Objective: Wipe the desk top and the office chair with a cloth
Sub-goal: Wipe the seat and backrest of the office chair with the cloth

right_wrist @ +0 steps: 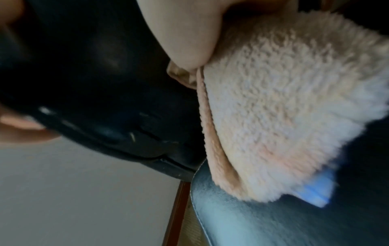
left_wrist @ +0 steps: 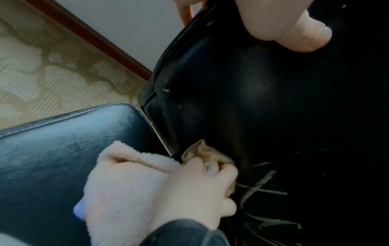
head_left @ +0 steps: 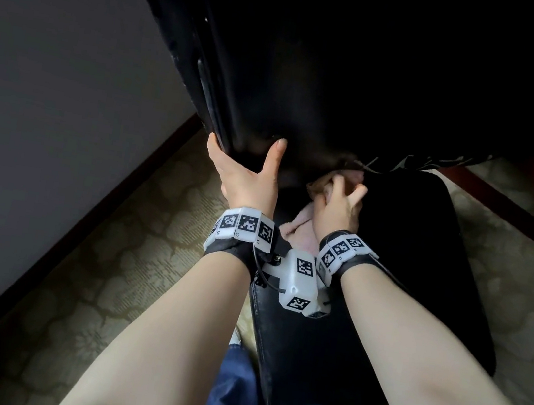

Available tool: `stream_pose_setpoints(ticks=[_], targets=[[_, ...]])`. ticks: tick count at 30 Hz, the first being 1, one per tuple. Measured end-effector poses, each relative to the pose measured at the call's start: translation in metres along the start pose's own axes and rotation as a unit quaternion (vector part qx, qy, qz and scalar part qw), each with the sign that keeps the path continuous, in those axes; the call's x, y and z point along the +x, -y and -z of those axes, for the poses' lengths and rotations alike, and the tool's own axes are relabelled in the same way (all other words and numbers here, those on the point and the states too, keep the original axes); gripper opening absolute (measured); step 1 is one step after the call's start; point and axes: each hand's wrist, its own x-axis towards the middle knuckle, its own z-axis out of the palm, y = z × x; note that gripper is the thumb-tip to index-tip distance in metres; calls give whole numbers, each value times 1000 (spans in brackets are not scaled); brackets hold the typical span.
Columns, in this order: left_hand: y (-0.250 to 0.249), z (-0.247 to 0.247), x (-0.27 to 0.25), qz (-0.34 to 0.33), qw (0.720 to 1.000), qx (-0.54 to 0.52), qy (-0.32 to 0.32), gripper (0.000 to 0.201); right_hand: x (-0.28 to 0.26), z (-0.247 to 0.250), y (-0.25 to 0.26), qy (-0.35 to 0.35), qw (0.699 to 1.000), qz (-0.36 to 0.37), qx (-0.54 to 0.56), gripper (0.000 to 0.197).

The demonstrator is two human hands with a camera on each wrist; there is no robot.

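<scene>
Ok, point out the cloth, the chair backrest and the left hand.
cloth (left_wrist: 126, 183): left wrist view, fluffy folded part.
chair backrest (head_left: 310, 87): head view, front padding.
left hand (head_left: 248, 178): head view, back of hand.

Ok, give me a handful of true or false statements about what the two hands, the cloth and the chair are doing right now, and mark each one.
1. The left hand grips the side edge of the chair backrest. True.
2. The right hand holds a blue sponge. False: it holds a fluffy pale pink cloth.
3. The cloth is pushed in where the backrest meets the seat. True.
4. The cloth lies on the carpet. False: it lies on the seat, under the right hand.
5. The chair is upholstered in white fabric. False: it is glossy black.
</scene>
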Motion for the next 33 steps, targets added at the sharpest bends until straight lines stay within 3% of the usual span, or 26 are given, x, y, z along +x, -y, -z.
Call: stream_pose_setpoints(ticks=[3, 8, 12, 15, 17, 21, 26, 33], targets=[[-3, 1, -2, 8, 1000, 18, 4, 102, -4, 7, -10, 51, 998, -37, -13, 26], [-12, -4, -16, 40, 997, 61, -17, 101, -27, 32, -16, 34, 999, 10, 21, 21], [-33, -11, -42, -106, 987, 113, -42, 95, -45, 60, -11, -28, 995, 58, 78, 19], [-48, -16, -57, -309, 936, 171, -12, 86, -48, 78, -3, -85, 985, 106, 108, 26], [-54, -20, -59, -397, 891, 217, 34, 87, -45, 87, 3, -113, 977, 136, 121, 30], [-50, -18, -38, -418, 849, 320, 37, 93, -28, 87, 18, -141, 964, 193, 114, 39], [-34, -11, -16, -463, 782, 417, 7, 98, -4, 69, 26, -118, 979, 159, 57, 35], [-32, -14, -11, -469, 766, 439, -15, 99, 7, 55, 31, -133, 983, 126, -7, 38]])
